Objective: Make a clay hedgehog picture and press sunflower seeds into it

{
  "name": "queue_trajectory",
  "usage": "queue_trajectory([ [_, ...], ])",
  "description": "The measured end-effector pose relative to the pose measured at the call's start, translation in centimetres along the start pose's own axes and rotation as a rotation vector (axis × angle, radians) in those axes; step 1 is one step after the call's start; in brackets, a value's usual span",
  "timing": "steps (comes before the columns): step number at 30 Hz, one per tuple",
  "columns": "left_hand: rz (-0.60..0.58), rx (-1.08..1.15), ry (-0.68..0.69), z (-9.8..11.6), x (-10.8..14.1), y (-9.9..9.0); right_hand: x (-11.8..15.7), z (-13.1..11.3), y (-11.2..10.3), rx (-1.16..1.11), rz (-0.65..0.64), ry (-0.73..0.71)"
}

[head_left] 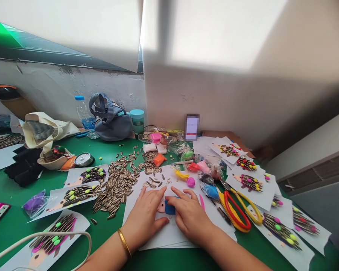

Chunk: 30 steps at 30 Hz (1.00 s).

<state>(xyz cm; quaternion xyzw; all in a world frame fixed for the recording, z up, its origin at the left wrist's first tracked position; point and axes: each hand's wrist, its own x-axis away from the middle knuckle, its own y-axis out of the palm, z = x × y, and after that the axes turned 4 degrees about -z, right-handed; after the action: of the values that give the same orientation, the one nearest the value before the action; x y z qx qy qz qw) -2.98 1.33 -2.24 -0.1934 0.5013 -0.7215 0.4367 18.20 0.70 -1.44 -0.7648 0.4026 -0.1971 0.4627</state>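
Note:
My left hand [147, 209] lies on a white sheet of paper [158, 241], its fingers stretched out and thumb apart. My right hand [188, 210] rests over a flattened piece of blue clay [169, 209], fingers spread and touching it. Left of the blue clay, a pink clay piece [161, 206] shows between my hands. Parts of both pieces are hidden under my fingers. A magenta clay ball [190, 182] and a yellow clay strip [181, 174] lie beyond my right hand. Several loose seeds [154, 183] sit on the paper beyond my fingertips.
Left stands a pile of striped sunflower seeds [115, 186]. Finished hedgehog pictures [70, 199] lie left, more pictures [282, 229] right. Scissors [237, 210] lie close by my right hand. A white cable [45, 234] crosses the lower left; a phone [192, 128] leans at the back.

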Motion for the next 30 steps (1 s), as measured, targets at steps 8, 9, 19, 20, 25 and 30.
queue_trajectory([
  [8, 0.001, 0.014, -0.008, 0.04, -0.05, -0.03, -0.07, 0.29, -0.18, 0.035, -0.008, 0.022],
  [9, -0.001, 0.013, -0.009, 0.04, -0.06, -0.02, -0.04, 0.23, -0.25, 0.035, 0.001, 0.021],
  [19, 0.003, 0.006, -0.01, -0.02, -0.08, 0.1, 0.25, 0.41, -0.23, 0.026, 0.077, 0.07],
  [20, 0.001, 0.005, -0.008, -0.03, -0.09, 0.09, 0.27, 0.45, -0.21, 0.027, 0.082, 0.072],
  [25, -0.016, -0.004, -0.01, 0.02, -0.09, -0.01, 0.36, 0.66, -0.08, 0.023, 0.078, 0.058],
  [30, -0.037, 0.0, -0.024, 0.1, -0.04, 0.0, 0.5, 0.84, 0.29, 0.001, 0.116, 0.035],
])
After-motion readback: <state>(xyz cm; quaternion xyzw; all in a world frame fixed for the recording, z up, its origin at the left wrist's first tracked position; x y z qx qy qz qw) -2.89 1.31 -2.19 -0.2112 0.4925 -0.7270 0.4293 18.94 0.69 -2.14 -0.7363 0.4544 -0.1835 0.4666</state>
